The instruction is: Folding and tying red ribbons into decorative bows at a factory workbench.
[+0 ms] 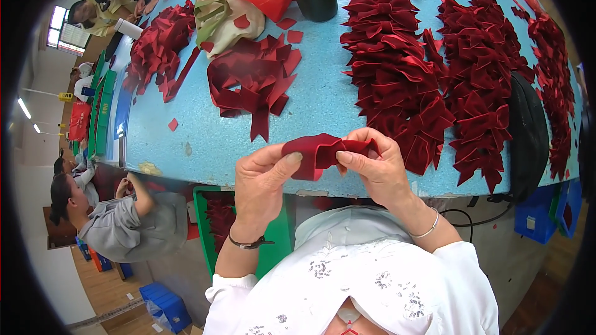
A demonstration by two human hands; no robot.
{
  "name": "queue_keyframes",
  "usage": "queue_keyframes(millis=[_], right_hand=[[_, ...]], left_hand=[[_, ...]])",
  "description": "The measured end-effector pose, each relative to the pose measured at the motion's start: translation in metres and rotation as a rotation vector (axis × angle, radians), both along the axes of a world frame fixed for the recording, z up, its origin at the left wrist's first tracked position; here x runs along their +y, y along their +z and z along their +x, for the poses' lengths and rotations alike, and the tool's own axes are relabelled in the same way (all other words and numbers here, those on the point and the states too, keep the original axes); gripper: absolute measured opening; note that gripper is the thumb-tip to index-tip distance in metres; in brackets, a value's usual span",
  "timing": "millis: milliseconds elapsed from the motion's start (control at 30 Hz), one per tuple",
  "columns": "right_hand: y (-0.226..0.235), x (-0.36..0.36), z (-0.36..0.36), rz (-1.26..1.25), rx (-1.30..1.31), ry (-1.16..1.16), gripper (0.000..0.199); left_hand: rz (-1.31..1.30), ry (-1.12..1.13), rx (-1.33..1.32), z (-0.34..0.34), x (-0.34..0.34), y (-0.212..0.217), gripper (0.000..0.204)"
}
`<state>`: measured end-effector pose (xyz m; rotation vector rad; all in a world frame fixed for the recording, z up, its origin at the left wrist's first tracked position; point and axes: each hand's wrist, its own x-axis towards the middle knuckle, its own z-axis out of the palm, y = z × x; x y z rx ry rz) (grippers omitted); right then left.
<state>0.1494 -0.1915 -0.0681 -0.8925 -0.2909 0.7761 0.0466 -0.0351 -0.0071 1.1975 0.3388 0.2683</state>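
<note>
- The blue tabletop (320, 96) is covered in part by dark red velvet pieces.
- On its right side, finished-looking bows (397, 74) are laid in long overlapping rows.
- Below its near edge, a green crate (270, 242) is seen, with red pieces held inside.
- Loose ribbons (248, 77) are heaped beyond the hands.
- By the grip of the left hand (261, 177) and right hand (382, 170), thumbs pressed against fingers, a folded red strip (307, 149) is pinched above that edge.
</note>
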Motion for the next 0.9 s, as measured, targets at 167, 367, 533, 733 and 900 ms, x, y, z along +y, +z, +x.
queue_keyframes(millis=[167,367,533,733,900], right_hand=[[0.004,0.001,-0.001,0.015,0.014,-0.016,0.017],[0.003,0.001,-0.004,-0.060,-0.122,-0.059,0.016],[0.004,0.003,-0.007,-0.148,-0.267,-0.125,0.015],[0.018,0.004,-0.010,-0.304,-0.552,-0.221,0.016],[0.011,0.006,-0.014,-0.272,-0.600,-0.285,0.018]], left_hand=[[0.086,-0.003,0.090,-0.003,-0.006,0.001,0.019],[0.131,-0.051,0.081,-0.002,-0.009,-0.002,0.022],[0.161,-0.093,0.068,0.003,-0.013,0.001,0.024],[0.221,-0.028,0.076,0.006,-0.012,-0.013,0.021],[0.329,0.016,0.064,0.011,-0.017,-0.016,0.017]])
